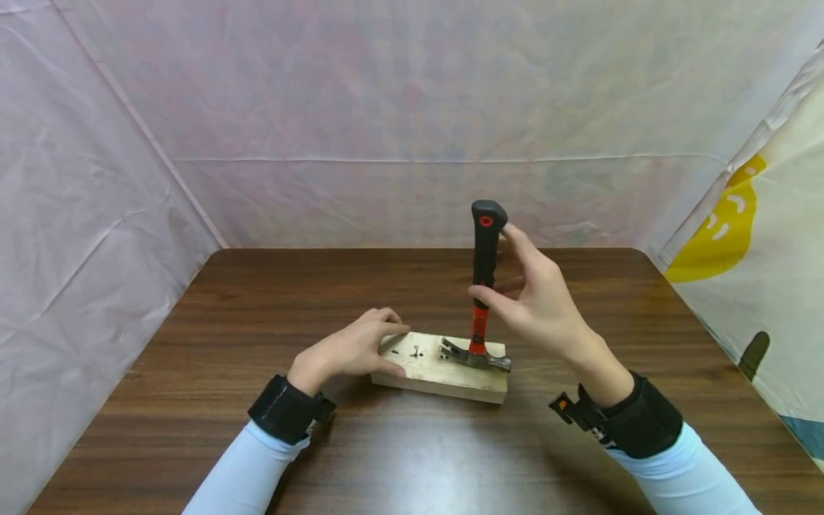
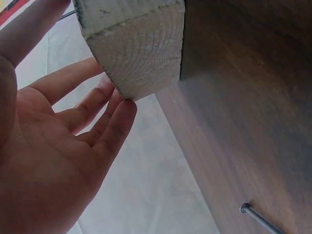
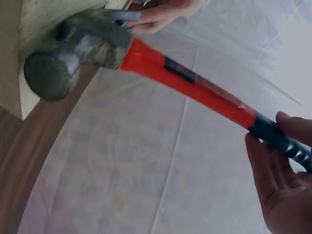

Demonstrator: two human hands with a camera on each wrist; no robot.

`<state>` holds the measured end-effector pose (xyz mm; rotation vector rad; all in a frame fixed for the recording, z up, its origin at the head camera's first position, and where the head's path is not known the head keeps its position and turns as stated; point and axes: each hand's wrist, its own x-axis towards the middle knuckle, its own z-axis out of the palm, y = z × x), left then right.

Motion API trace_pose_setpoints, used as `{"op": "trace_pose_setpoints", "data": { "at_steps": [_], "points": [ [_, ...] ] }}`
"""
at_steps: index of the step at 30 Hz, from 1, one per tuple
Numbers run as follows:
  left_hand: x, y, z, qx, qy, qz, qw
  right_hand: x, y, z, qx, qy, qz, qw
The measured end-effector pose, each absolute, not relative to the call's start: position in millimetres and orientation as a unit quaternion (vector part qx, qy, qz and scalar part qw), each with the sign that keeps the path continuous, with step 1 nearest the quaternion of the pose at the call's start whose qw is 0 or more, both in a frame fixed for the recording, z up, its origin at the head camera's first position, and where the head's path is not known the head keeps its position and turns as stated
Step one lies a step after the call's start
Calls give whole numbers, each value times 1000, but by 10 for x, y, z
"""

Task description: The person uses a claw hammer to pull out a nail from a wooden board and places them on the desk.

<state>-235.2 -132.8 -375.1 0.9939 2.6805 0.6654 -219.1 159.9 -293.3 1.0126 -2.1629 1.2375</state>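
Observation:
A pale wooden block (image 1: 438, 368) lies flat on the table. My left hand (image 1: 354, 347) holds it by its left end, fingers on the far side and thumb at the near side. In the left wrist view, fingertips touch the bottom edge of the block's end face (image 2: 141, 53). My right hand (image 1: 543, 304) grips the black handle of a claw hammer (image 1: 479, 315) with a red neck. The hammer stands upright, its steel head (image 3: 92, 44) down on the block's right part, claw to the left. A small nail (image 1: 416, 350) pokes up from the block between hand and hammer.
The dark wooden table (image 1: 225, 400) reaches back to a pale fabric wall (image 1: 412, 107). In the left wrist view a loose nail (image 2: 261, 219) lies on the tabletop. At the right hangs a curtain (image 1: 779, 286) with a yellow figure.

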Motion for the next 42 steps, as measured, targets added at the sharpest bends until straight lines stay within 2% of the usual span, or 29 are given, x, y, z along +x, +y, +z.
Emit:
{"op": "trace_pose_setpoints", "data": {
  "at_steps": [9, 27, 42],
  "points": [
    [-2334, -1312, -3757, 336, 907, 230, 104, -2191, 1608, -2953, 412, -758, 430, 267],
    [-2362, -1297, -3711, 338, 910, 219, 99, -2157, 1651, -2844, 417, -732, 464, 275],
    [-2368, -1312, -3752, 329, 912, 223, 104, -2147, 1735, -2921, 413, -720, 480, 283]
  ]
}}
